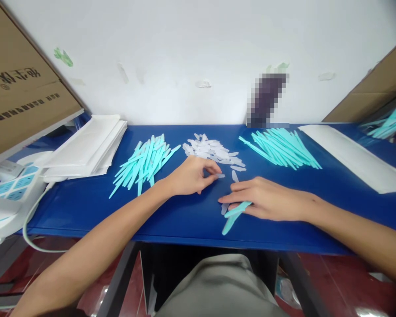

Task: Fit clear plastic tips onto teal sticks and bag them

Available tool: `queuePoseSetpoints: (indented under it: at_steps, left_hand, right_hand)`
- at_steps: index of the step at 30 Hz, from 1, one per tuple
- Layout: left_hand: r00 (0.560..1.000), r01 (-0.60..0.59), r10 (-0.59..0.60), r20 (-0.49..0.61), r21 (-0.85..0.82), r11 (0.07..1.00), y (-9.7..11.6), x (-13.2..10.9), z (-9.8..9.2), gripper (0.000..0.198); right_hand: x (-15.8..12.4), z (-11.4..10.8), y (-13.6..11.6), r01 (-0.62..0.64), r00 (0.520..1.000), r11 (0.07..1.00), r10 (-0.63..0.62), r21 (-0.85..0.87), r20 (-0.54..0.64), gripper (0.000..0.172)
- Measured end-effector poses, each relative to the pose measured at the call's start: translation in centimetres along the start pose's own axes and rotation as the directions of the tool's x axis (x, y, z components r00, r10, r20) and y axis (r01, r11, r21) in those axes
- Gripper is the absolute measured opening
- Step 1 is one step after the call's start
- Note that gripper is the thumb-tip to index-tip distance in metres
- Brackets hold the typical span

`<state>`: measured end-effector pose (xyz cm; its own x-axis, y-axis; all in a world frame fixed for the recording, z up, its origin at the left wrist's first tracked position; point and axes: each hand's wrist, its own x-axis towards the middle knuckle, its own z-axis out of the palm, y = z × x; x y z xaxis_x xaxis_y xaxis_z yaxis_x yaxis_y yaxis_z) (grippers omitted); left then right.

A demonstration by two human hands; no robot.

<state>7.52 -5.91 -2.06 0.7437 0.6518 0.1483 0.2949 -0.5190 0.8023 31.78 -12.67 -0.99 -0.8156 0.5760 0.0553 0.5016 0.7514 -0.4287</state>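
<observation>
A small, flat, translucent white plastic piece [221, 175] is at the tips of the left hand [194, 176], whose grip is closed on it between thumb and forefinger; its long axis runs roughly sideways across the bench [185, 224], with the free end pointing toward the person's right. The right hand [262, 198] is just beyond that end, on the right and a little nearer to the person, its grip curled around slim turquoise plastic sticks [235, 215], which slant out from among the fingers toward the left and the front edge. Another translucent piece [224, 208] shows at the right fingertips; whether it is held cannot be told. A loose translucent piece [235, 176] lies just past the right fingers. Behind the left hand, and nearer to it, spreads a pile of translucent pieces [213, 147], between a left turquoise pile [150, 159] and a right turquoise pile [285, 149].
</observation>
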Motion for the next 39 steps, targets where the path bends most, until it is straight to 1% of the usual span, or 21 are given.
queuePoseSetpoints:
  at_steps: [2, 4, 6, 8, 10, 12, 14, 16, 18, 20, 22, 24, 27, 29, 32, 34, 36, 39]
  left_hand:
    - [1.000, 0.007, -0.007, 0.004, -0.010, 1.000, -0.1, 0.0, 0.0, 0.013]
    - [1.000, -0.019, 0.019, -0.004, -0.012, 1.000, 0.0, 0.0, 0.1, 0.013]
    - [0.994, -0.100, 0.100, -0.043, 0.001, 0.995, 0.3, 0.1, 0.2, 0.012]
    - [0.974, -0.194, 0.197, -0.109, 0.040, 0.980, 0.6, 0.2, 0.3, 0.010]
    - [0.952, -0.246, 0.256, -0.170, 0.079, 0.966, 0.8, 0.3, 0.3, 0.008]
    - [0.941, -0.242, 0.256, -0.220, 0.087, 0.966, 0.9, 0.3, 0.3, 0.007]
    - [0.945, -0.212, 0.215, -0.247, 0.039, 0.976, 0.8, 0.3, 0.4, 0.009]
    - [0.955, -0.178, 0.162, -0.248, -0.044, 0.983, 0.7, 0.3, 0.6, 0.013]
    - [0.967, -0.156, 0.127, -0.219, -0.120, 0.980, 0.5, 0.3, 0.8, 0.020]
    - [0.976, -0.143, 0.113, -0.188, -0.154, 0.978, 0.3, 0.3, 0.9, 0.028]
    - [0.977, -0.141, 0.117, -0.178, -0.126, 0.982, 0.2, 0.4, 0.8, 0.026]
    - [0.975, -0.136, 0.124, -0.187, -0.054, 0.989, 0.2, 0.6, 0.6, 0.016]
    - [0.975, -0.109, 0.121, -0.186, 0.072, 0.991, 0.3, 0.7, 0.3, 0.008]
    - [0.978, -0.085, 0.106, -0.180, 0.125, 0.989, 0.5, 0.6, 0.3, 0.007]
    - [0.980, -0.078, 0.104, -0.172, 0.150, 0.986, 0.6, 0.5, 0.6, 0.008]
    - [0.979, -0.108, 0.135, -0.154, 0.171, 0.979, 0.4, 0.5, 0.9, 0.010]
    - [0.974, -0.149, 0.179, -0.137, 0.208, 0.967, -0.1, 0.4, 1.3, 0.013]
    - [0.967, -0.197, 0.230, -0.112, 0.250, 0.948, -0.8, 0.3, 1.7, 0.028]
  right_hand:
    - [0.1, 0.2, 0.1, -0.007, 1.000, 0.999, 0.007, 0.034, -0.001, 0.026]
    - [0.1, 0.2, 0.3, -0.018, 0.998, 0.998, 0.022, 0.066, -0.051, 0.020]
    - [0.1, 0.2, 0.5, -0.028, 0.992, 0.994, 0.040, 0.105, -0.116, 0.016]
    - [0.1, 0.2, 0.6, -0.039, 0.982, 0.988, 0.067, 0.152, -0.178, 0.013]
    - [0.0, 0.0, 0.5, -0.038, 0.970, 0.983, 0.080, 0.181, -0.231, 0.012]
    - [0.0, -0.1, 0.2, -0.020, 0.958, 0.982, 0.073, 0.186, -0.278, 0.011]
    - [0.0, -0.2, 0.0, -0.014, 0.942, 0.985, 0.071, 0.174, -0.327, 0.011]
    - [0.1, -0.1, 0.2, -0.028, 0.923, 0.990, 0.079, 0.137, -0.377, 0.010]
    - [0.1, 0.1, 0.5, -0.042, 0.910, 0.995, 0.073, 0.085, -0.407, 0.011]
    - [0.1, 0.4, 1.0, -0.070, 0.910, 0.996, 0.086, 0.055, -0.406, 0.020]
    - [0.0, 0.5, 1.3, -0.115, 0.906, 0.992, 0.125, 0.048, -0.405, 0.027]
    - [0.0, 0.6, 1.4, -0.132, 0.900, 0.991, 0.131, 0.028, -0.416, 0.023]
    - [0.0, 0.5, 1.4, -0.066, 0.905, 0.998, 0.051, -0.021, -0.422, 0.016]
    - [0.1, 0.6, 1.5, -0.023, 0.914, 0.999, 0.007, -0.035, -0.406, 0.019]
    - [0.1, 0.7, 1.6, -0.027, 0.912, 0.998, 0.002, -0.054, -0.411, 0.021]
    - [0.2, 0.8, 1.7, -0.061, 0.905, 0.996, 0.027, -0.068, -0.424, 0.016]
    - [0.3, 0.9, 1.8, -0.089, 0.910, 0.993, 0.050, -0.075, -0.412, 0.011]
    - [0.4, 0.9, 1.9, -0.090, 0.927, 0.993, 0.057, -0.072, -0.371, 0.011]
